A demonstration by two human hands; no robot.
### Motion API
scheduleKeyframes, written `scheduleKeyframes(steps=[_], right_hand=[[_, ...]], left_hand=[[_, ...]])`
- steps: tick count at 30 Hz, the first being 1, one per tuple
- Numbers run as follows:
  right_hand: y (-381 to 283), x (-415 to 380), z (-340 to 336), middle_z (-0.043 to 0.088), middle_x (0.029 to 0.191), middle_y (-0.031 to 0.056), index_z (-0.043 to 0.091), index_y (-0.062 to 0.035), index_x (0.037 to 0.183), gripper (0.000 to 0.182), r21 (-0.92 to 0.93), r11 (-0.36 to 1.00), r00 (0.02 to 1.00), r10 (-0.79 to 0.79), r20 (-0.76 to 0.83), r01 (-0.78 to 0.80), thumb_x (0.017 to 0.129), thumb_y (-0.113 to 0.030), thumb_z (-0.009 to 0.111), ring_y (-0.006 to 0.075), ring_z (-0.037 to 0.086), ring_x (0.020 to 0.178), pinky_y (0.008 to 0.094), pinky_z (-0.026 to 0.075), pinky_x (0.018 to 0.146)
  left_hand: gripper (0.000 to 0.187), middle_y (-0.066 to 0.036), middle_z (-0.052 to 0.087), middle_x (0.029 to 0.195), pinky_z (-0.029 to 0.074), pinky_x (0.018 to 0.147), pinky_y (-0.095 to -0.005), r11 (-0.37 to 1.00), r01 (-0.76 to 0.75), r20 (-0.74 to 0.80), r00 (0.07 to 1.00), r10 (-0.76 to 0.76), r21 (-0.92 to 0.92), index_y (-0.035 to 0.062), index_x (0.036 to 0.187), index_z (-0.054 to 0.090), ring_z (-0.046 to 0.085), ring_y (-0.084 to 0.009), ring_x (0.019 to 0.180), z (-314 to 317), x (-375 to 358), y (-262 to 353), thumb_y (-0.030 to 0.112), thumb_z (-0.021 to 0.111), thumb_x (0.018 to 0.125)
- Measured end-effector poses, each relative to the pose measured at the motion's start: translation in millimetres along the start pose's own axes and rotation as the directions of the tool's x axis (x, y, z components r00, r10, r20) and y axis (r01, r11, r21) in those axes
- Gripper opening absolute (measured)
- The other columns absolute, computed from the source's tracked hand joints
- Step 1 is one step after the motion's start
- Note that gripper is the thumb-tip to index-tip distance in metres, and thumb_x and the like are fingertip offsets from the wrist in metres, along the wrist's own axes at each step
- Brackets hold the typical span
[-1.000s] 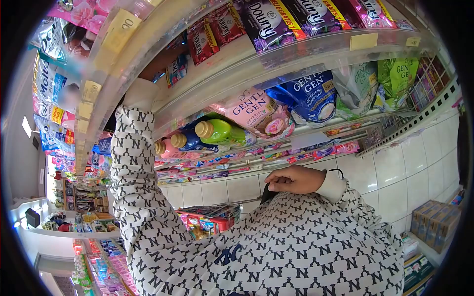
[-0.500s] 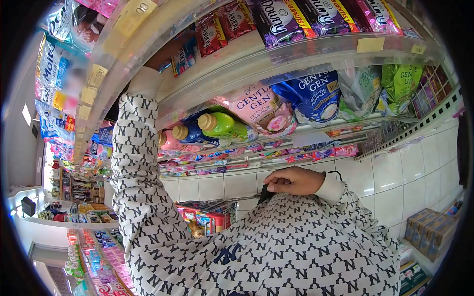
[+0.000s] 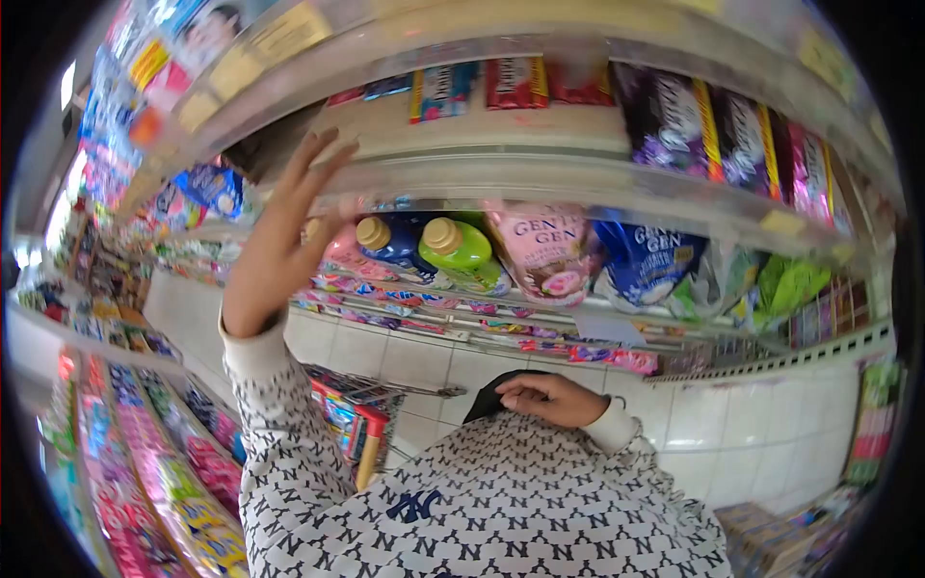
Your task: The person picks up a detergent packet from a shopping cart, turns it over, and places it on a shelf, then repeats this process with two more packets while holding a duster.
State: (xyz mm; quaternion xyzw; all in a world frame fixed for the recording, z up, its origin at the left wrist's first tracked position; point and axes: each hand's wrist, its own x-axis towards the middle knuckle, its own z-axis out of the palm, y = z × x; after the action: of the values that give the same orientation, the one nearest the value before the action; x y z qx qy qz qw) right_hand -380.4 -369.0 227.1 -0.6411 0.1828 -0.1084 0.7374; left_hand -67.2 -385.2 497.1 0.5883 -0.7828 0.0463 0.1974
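Note:
My left hand (image 3: 294, 226) is raised at the front edge of the upper shelf (image 3: 462, 178), fingers spread and holding nothing. Beyond it on that shelf lie a blue Downy pack (image 3: 445, 91) and a red pack (image 3: 516, 83). Just right of the hand, one level down, are a blue bottle (image 3: 400, 246) and a green bottle (image 3: 464, 252) with tan caps. Low in front of my chest, my right hand (image 3: 557, 399) has its fingers curled at a black item (image 3: 496, 397), whose kind I cannot make out.
Purple Downy packs (image 3: 670, 120) stand at the right of the upper shelf. Below are a pink Gentle Gen pouch (image 3: 544, 250) and a blue pouch (image 3: 650, 255). A shopping cart (image 3: 371, 424) with a red handle stands beside me. Cardboard boxes (image 3: 761, 535) sit at the lower right.
My left hand has come out from the upper shelf, where it was hidden, and now shows with fingers spread. The view has shifted. My right hand stays at my chest.

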Motion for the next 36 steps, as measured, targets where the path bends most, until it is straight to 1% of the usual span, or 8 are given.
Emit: scheduleKeyframes(steps=[6, 8, 9, 11, 15, 25, 30, 36], right_hand=[[-3.1, 31.9, 13.9, 0.067, 0.112, 0.0074, 0.056, -0.0009, 0.128, 0.034, -0.177, 0.983, 0.969, 0.088, 0.233, -0.047, 0.100, -0.020, 0.057, 0.0110, 0.060, 0.104, 0.0256, 0.047, 0.090], [1.3, 42.3, 22.4, 0.067, 0.111, 0.0069, 0.057, -0.0011, 0.128, 0.034, -0.124, 0.990, 0.960, 0.099, 0.262, -0.068, 0.100, -0.021, 0.058, 0.0104, 0.061, 0.102, 0.0251, 0.047, 0.089], [-0.4, 49.5, 25.5, 0.067, 0.109, 0.0068, 0.057, -0.0010, 0.127, 0.035, -0.131, 0.988, 0.955, 0.120, 0.270, -0.087, 0.100, -0.023, 0.058, 0.0107, 0.061, 0.100, 0.0256, 0.048, 0.087], [-2.5, 61.8, 36.8, 0.067, 0.105, 0.0064, 0.058, -0.0007, 0.125, 0.036, -0.134, 0.983, 0.947, 0.161, 0.278, -0.127, 0.100, -0.026, 0.059, 0.0113, 0.062, 0.095, 0.0265, 0.049, 0.085], [-6.8, 100.2, 72.1, 0.067, 0.103, 0.0055, 0.058, -0.0007, 0.124, 0.036, -0.183, 0.975, 0.918, 0.183, 0.353, -0.124, 0.099, -0.026, 0.060, 0.0102, 0.061, 0.091, 0.0248, 0.048, 0.081], [-32.5, 144.5, 193.1, 0.067, 0.090, 0.0071, 0.067, 0.0024, 0.093, 0.022, -0.288, 0.956, 0.774, 0.143, 0.617, 0.052, 0.099, -0.015, 0.056, 0.0112, 0.062, 0.078, 0.0242, 0.048, 0.068], [-56.7, 101.3, 213.6, 0.068, 0.085, 0.0066, 0.069, 0.0021, 0.086, 0.034, -0.245, 0.969, 0.782, 0.145, 0.607, 0.011, 0.101, -0.024, 0.052, 0.0079, 0.059, 0.072, 0.0216, 0.039, 0.054], [-27.0, 81.3, 193.0, 0.065, 0.082, 0.0050, 0.066, 0.0008, 0.090, 0.020, -0.340, 0.928, 0.847, 0.300, 0.438, -0.153, 0.098, -0.016, 0.057, 0.0113, 0.059, 0.075, 0.0245, 0.047, 0.073]], left_hand=[[0.048, -0.019, 0.048, 0.142, 0.032, 0.111, -0.0405, 0.722, 0.260, 0.430, 0.901, 0.057, -0.641, 0.0017, 0.141, 0.046, 0.043, -0.0315, 0.135, 16.7, -130.3, -7.7, 0.024, 0.054, 0.099], [0.046, -0.017, 0.052, 0.137, 0.036, 0.109, -0.0379, 0.402, 0.450, 0.339, 0.885, -0.317, -0.798, 0.0011, 0.140, 0.047, 0.048, -0.0274, 0.130, 72.9, -190.2, -27.2, 0.022, 0.054, 0.100], [0.045, -0.016, 0.055, 0.135, 0.038, 0.107, -0.0366, 0.208, 0.472, 0.331, 0.812, -0.480, -0.857, 0.0008, 0.139, 0.047, 0.051, -0.0254, 0.127, 112.0, -219.3, -32.4, 0.022, 0.054, 0.100], [0.037, -0.012, 0.062, 0.124, 0.046, 0.098, -0.0323, 0.207, 0.442, 0.011, 0.442, -0.897, -0.873, -0.0008, 0.132, 0.053, 0.060, -0.0200, 0.113, 194.6, -271.9, -27.5, 0.019, 0.053, 0.100], [0.020, -0.004, 0.068, 0.096, 0.050, 0.076, -0.0243, -0.002, 0.369, 0.064, 0.157, -0.985, -0.929, -0.0017, 0.108, 0.065, 0.064, -0.0111, 0.084, 247.2, -361.8, -6.3, 0.012, 0.054, 0.099], [0.028, -0.011, 0.069, 0.102, 0.050, 0.084, -0.0306, 0.154, 0.660, -0.314, -0.130, -0.941, -0.735, -0.0005, 0.112, 0.065, 0.065, -0.0168, 0.094, 184.9, -493.3, -37.0, 0.023, 0.061, 0.097], [0.032, -0.017, 0.071, 0.095, 0.053, 0.075, -0.0375, -0.085, 0.775, -0.200, -0.265, -0.943, -0.626, -0.0002, 0.107, 0.067, 0.069, -0.0285, 0.084, 219.2, -550.3, -4.7, 0.028, 0.061, 0.092], [0.057, -0.022, 0.070, 0.096, 0.053, 0.079, -0.0427, -0.345, 0.838, 0.109, -0.332, -0.937, -0.422, -0.0006, 0.104, 0.066, 0.068, -0.0354, 0.090, 253.5, -548.9, -16.8, 0.053, 0.062, 0.085]])
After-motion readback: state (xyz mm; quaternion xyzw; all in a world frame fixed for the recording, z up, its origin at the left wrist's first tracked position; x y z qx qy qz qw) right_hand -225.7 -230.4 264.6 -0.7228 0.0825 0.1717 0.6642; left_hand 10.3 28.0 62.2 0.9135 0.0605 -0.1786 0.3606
